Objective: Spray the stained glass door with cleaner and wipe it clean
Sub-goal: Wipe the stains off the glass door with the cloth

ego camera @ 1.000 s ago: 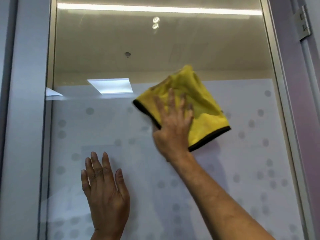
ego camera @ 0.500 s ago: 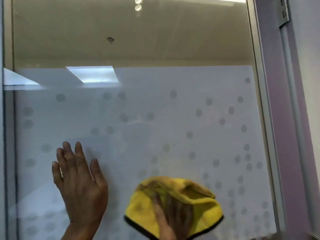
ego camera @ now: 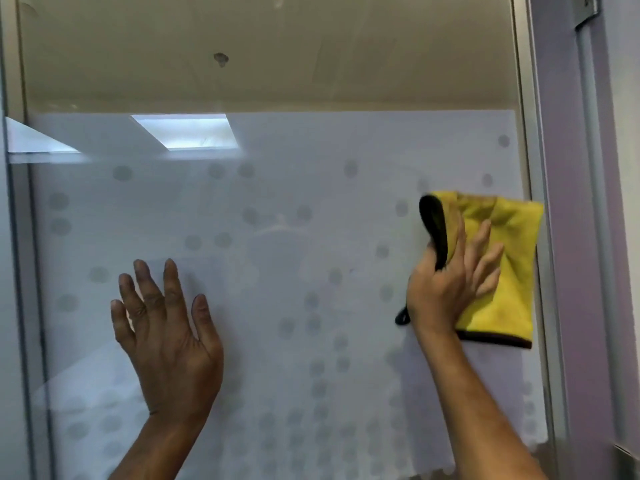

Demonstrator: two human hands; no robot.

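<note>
Head view: forearms (ego camera: 485, 410) cut off below.

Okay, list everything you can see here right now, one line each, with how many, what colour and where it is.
glass door: one, clear above, fills most of the view
frosted film: one, pale white with grey dots, lower part of the glass
dark smudge: one, grey, upper clear glass
door frame: one, silver metal, right edge of the glass
hinge: one, silver, top right corner
wall: one, lilac, far right
cloth: one, yellow with dark trim, against the glass by the right frame
left hand: one, open, fingers spread, lower left of the glass
right hand: one, gripping the cloth
</note>
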